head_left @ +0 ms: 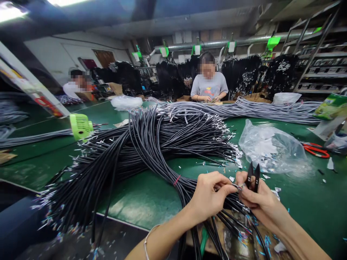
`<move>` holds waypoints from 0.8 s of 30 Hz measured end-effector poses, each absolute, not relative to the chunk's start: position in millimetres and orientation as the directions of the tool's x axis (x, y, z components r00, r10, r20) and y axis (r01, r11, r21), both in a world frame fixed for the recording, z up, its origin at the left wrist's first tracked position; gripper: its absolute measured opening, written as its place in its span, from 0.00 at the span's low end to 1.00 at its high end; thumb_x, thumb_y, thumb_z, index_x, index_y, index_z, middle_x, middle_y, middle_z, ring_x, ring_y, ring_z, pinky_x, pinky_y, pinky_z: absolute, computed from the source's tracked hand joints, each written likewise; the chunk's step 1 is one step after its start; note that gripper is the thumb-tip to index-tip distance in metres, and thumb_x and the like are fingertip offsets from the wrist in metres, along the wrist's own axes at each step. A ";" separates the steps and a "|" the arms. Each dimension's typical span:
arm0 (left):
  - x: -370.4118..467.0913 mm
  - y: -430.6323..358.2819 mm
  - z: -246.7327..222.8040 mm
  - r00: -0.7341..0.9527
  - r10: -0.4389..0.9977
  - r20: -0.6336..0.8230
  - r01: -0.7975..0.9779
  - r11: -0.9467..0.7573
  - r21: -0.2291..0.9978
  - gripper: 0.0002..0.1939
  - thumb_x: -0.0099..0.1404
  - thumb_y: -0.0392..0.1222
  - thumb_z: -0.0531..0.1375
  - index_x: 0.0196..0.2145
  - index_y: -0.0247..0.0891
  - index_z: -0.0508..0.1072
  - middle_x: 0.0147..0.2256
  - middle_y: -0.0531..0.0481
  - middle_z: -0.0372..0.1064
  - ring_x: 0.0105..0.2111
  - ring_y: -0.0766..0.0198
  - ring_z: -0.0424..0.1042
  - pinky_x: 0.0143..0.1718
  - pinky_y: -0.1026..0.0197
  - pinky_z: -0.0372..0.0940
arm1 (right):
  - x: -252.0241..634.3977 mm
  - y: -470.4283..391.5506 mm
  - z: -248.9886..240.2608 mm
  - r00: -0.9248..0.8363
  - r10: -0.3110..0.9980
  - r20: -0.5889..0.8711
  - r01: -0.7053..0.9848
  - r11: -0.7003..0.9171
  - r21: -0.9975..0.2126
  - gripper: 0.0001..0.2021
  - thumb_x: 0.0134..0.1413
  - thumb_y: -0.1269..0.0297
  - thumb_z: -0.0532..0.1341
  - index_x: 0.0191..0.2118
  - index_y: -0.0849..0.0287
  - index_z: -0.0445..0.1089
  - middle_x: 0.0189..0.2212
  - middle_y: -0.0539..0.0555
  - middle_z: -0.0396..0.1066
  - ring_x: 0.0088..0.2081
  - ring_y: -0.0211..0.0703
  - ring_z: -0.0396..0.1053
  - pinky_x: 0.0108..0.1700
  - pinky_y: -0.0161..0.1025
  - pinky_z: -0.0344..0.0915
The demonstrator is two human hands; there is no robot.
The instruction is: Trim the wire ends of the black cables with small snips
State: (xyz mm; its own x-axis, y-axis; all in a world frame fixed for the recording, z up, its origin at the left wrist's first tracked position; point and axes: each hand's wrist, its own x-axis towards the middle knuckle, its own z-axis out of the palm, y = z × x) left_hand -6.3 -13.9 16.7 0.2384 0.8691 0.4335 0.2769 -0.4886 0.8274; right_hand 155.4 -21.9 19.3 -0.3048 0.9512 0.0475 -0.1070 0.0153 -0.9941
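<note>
Your left hand [213, 193] pinches a thin cable end [238, 186].
It sits right between your two hands; your right hand [257, 198] grips black snips [253, 177], blades apart, with fingertips at that end too. The end looks light, soft and easy to break, so hold it gently just behind the tip. Bendy black cables [81, 187] pile on the shiny green table [311, 202], near a clear bag [260, 144]. Across, a person [208, 86] works by hand.
</note>
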 end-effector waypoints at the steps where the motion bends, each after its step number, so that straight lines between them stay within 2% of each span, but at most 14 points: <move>1: -6.4 -13.6 16.9 0.269 0.878 0.396 0.270 -0.463 0.844 0.09 0.59 0.36 0.61 0.23 0.32 0.74 0.20 0.51 0.67 0.19 0.71 0.60 0.21 0.68 0.53 | 156.1 -23.1 20.0 -0.281 0.951 0.127 -0.013 0.128 -0.992 0.11 0.52 0.56 0.62 0.30 0.59 0.63 0.22 0.46 0.53 0.21 0.32 0.48 0.22 0.32 0.47; 3: -6.3 -14.0 17.1 0.299 0.893 0.335 0.264 -0.415 0.870 0.10 0.60 0.36 0.59 0.21 0.32 0.73 0.19 0.52 0.66 0.18 0.71 0.59 0.20 0.68 0.52 | 158.3 -23.9 20.8 -0.192 0.933 0.306 0.224 0.345 -0.912 0.08 0.53 0.62 0.60 0.28 0.59 0.63 0.25 0.48 0.57 0.26 0.35 0.54 0.27 0.34 0.52; 5: -5.8 -15.7 16.8 0.282 0.905 0.319 0.264 -0.393 0.881 0.11 0.59 0.37 0.61 0.21 0.32 0.72 0.18 0.53 0.65 0.18 0.72 0.59 0.20 0.68 0.52 | 162.4 -22.0 19.1 -0.091 0.903 0.419 0.383 0.420 -0.823 0.06 0.55 0.66 0.59 0.28 0.59 0.63 0.25 0.49 0.59 0.28 0.37 0.57 0.29 0.35 0.54; 7: -5.8 -17.5 15.9 0.241 0.900 0.363 0.268 -0.421 0.867 0.11 0.56 0.39 0.64 0.20 0.32 0.70 0.19 0.53 0.64 0.19 0.72 0.59 0.21 0.68 0.52 | 168.9 -18.4 15.5 0.047 0.905 0.423 0.359 0.380 -0.852 0.06 0.56 0.64 0.59 0.30 0.58 0.63 0.25 0.48 0.58 0.25 0.35 0.56 0.26 0.34 0.52; 9: -6.2 -18.1 15.0 0.205 0.896 0.394 0.250 -0.437 0.864 0.12 0.53 0.40 0.66 0.19 0.32 0.69 0.19 0.53 0.64 0.20 0.71 0.59 0.22 0.68 0.52 | 176.1 -15.0 12.5 0.174 0.923 0.343 0.229 0.301 -0.926 0.08 0.56 0.59 0.59 0.33 0.58 0.64 0.23 0.47 0.56 0.21 0.32 0.52 0.21 0.33 0.49; 11: -6.8 -17.3 14.5 0.174 0.914 0.366 0.206 -0.397 0.894 0.12 0.54 0.40 0.65 0.19 0.32 0.68 0.18 0.53 0.63 0.19 0.72 0.58 0.21 0.68 0.52 | 180.5 -14.2 12.9 0.213 0.933 0.291 0.173 0.257 -0.951 0.09 0.57 0.57 0.58 0.36 0.57 0.64 0.22 0.46 0.54 0.18 0.31 0.49 0.18 0.32 0.46; 13: -7.4 -16.0 14.4 0.163 0.940 0.300 0.155 -0.324 0.933 0.13 0.56 0.41 0.62 0.19 0.32 0.68 0.16 0.54 0.61 0.17 0.72 0.57 0.19 0.68 0.51 | 179.5 -17.0 16.9 0.142 0.911 0.388 0.295 0.335 -0.895 0.06 0.57 0.60 0.58 0.36 0.56 0.66 0.24 0.47 0.58 0.20 0.32 0.53 0.19 0.32 0.50; 15: -7.7 -15.1 14.6 0.186 0.949 0.256 0.127 -0.281 0.951 0.13 0.58 0.41 0.60 0.20 0.32 0.68 0.14 0.55 0.59 0.15 0.73 0.55 0.17 0.69 0.49 | 174.5 -21.9 22.2 0.003 0.828 0.561 0.452 0.499 -0.739 0.02 0.56 0.66 0.59 0.36 0.55 0.68 0.28 0.50 0.63 0.25 0.35 0.60 0.24 0.33 0.56; 18: -7.7 -15.4 15.0 0.237 0.941 0.240 0.125 -0.275 0.953 0.12 0.59 0.40 0.59 0.20 0.31 0.69 0.14 0.55 0.57 0.14 0.74 0.54 0.16 0.69 0.47 | 168.0 -27.2 25.6 -0.161 0.673 0.722 0.543 0.671 -0.504 0.08 0.54 0.74 0.60 0.39 0.54 0.69 0.34 0.51 0.64 0.32 0.36 0.64 0.32 0.33 0.61; 21: -7.2 -16.9 15.4 0.257 0.935 0.243 0.157 -0.288 0.945 0.13 0.59 0.39 0.59 0.20 0.30 0.70 0.15 0.55 0.58 0.15 0.75 0.53 0.16 0.70 0.47 | 169.1 -26.9 20.0 -0.260 0.611 0.748 0.561 0.726 -0.398 0.14 0.52 0.78 0.60 0.42 0.54 0.67 0.36 0.51 0.63 0.33 0.36 0.65 0.35 0.33 0.62; 24: -7.2 -18.2 16.3 0.257 0.929 0.267 0.217 -0.325 0.920 0.12 0.58 0.39 0.60 0.20 0.30 0.71 0.16 0.54 0.60 0.15 0.75 0.53 0.16 0.70 0.47 | 171.9 -25.2 13.5 -0.317 0.629 0.709 0.582 0.720 -0.378 0.16 0.51 0.82 0.57 0.42 0.56 0.66 0.37 0.52 0.62 0.35 0.37 0.65 0.35 0.33 0.61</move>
